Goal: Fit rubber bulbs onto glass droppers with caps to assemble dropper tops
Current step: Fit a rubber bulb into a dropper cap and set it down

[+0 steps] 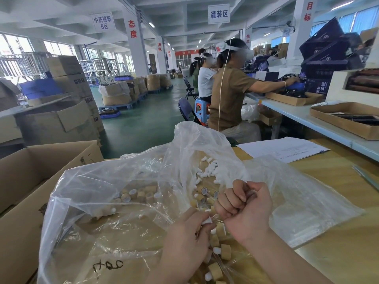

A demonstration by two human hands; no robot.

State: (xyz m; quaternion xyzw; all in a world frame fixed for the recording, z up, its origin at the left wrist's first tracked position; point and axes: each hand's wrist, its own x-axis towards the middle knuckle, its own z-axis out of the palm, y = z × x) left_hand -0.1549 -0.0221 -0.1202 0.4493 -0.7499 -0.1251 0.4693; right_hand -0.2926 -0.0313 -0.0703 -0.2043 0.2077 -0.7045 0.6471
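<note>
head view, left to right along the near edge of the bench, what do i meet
open cardboard box → tan caps in the clear bag → left hand pinching a white rubber bulb → right hand gripping a glass dropper → flat clear plastic bag

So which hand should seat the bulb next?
Left, probably: the left hand pinches a white bulb right beside the right hand, which is clenched on what looks like a dropper.
</note>
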